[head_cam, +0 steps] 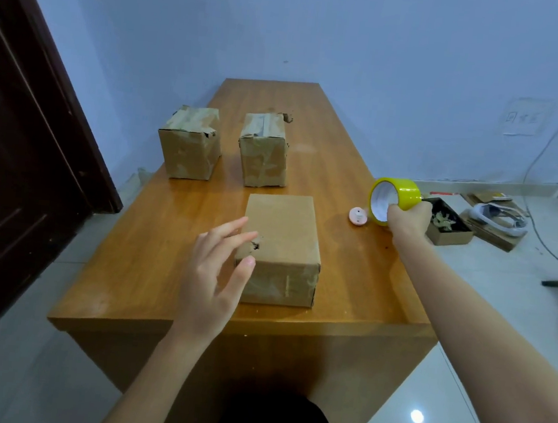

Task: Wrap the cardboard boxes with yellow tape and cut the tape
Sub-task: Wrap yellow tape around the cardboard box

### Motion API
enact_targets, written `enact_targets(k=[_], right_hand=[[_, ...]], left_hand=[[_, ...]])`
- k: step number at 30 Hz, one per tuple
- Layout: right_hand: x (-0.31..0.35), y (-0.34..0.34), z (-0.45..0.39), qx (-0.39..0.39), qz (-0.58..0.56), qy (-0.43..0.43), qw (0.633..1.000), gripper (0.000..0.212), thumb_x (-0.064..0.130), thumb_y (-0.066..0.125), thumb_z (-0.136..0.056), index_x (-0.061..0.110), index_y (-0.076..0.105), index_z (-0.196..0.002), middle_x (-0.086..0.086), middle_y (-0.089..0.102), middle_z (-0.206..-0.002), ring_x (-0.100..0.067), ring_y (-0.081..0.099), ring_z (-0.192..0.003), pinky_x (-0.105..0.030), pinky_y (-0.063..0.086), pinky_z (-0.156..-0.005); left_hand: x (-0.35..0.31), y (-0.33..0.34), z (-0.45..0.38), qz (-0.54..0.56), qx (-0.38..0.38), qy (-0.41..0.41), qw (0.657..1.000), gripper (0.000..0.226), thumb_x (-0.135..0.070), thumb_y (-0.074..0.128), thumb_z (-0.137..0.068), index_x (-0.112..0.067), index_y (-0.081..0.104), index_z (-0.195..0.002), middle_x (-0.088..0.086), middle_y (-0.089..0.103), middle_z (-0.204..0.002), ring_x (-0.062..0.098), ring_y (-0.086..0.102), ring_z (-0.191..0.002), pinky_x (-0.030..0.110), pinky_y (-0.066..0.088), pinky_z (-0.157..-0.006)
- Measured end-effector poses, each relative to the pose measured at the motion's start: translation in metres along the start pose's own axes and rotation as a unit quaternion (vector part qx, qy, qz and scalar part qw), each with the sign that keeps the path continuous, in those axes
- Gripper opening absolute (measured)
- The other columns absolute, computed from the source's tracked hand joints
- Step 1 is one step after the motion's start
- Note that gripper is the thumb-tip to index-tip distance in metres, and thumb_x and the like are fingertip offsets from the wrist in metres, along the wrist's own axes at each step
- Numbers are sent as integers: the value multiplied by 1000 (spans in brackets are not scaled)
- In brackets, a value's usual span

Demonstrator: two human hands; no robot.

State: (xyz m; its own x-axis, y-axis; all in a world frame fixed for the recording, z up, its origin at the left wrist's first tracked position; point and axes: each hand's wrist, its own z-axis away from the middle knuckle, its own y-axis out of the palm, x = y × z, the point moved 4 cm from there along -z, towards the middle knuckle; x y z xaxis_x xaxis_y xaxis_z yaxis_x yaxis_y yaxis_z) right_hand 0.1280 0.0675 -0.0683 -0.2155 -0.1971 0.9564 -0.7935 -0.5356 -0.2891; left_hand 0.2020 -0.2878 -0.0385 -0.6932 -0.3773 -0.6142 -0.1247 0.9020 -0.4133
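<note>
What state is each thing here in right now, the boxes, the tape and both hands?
Near box: closed, lying flat, no yellow tape on it, small tear at its left edge.
Far left box: closed, upright, worn.
Far right box: closed, upright, top flap torn.
Yellow tape roll: lifted, held on edge.
Right hand: grips the roll.
Left hand: open, fingers spread at the near box's left edge.

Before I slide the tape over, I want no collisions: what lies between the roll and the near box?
In the head view, only a small pink round object on bare table lies between the roll and near box.
</note>
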Motion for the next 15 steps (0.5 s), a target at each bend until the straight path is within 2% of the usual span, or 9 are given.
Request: enact_targets(k=[3,7,9,11,12,15], right_hand=[[5,3,-7,6,-8,-10,1000,21,6,51,-86,14,33,-89,5,27,-73,-13,33,-65,-27,34,-58],[65,6,-10,44,-30,-103,993,23,6,50,-80,19,31,-75,3,29,-72,-12,34,-63,-22,29,-50],[113,0,-3,41,-100,-149,983,25,4,49,-77,22,32,-74,3,34,-73,-16,43,-70,-24,41,-56],[155,-1,12,101,-188,-161,964,24,-3,48,-80,19,39,-75,-1,44,-75,-20,56,-78,-42,56,-69],[170,2,27,152,-222,-158,950,22,-5,48,-81,15,42,-75,-4,48,-76,-22,62,-80,-49,57,-73],[179,9,78,248,-270,-125,922,20,-9,45,-77,11,47,-78,-5,59,-77,-27,69,-88,-53,55,-81]], left_hand=[[-2,0,-7,-8,4,7,1000,30,-39,44,-92,-26,60,-113,-19,51,-125,0,44,-119,9,31,-100],[0,4,-13,-40,41,9,998,29,-42,42,-92,-32,58,-114,-25,52,-122,-3,43,-118,9,32,-98],[0,4,-16,-45,41,3,998,30,-43,42,-92,-34,58,-115,-28,50,-122,-3,43,-119,10,31,-98],[-1,4,-19,-41,30,-9,999,30,-44,41,-91,-34,58,-115,-30,49,-122,-4,43,-119,13,33,-98],[-2,3,-21,-33,20,-20,999,31,-44,41,-91,-33,58,-115,-30,49,-121,-4,43,-118,15,34,-97],[-8,-3,-32,-5,-2,-64,998,35,-45,40,-92,-29,59,-116,-26,53,-114,-9,42,-113,3,33,-91]])
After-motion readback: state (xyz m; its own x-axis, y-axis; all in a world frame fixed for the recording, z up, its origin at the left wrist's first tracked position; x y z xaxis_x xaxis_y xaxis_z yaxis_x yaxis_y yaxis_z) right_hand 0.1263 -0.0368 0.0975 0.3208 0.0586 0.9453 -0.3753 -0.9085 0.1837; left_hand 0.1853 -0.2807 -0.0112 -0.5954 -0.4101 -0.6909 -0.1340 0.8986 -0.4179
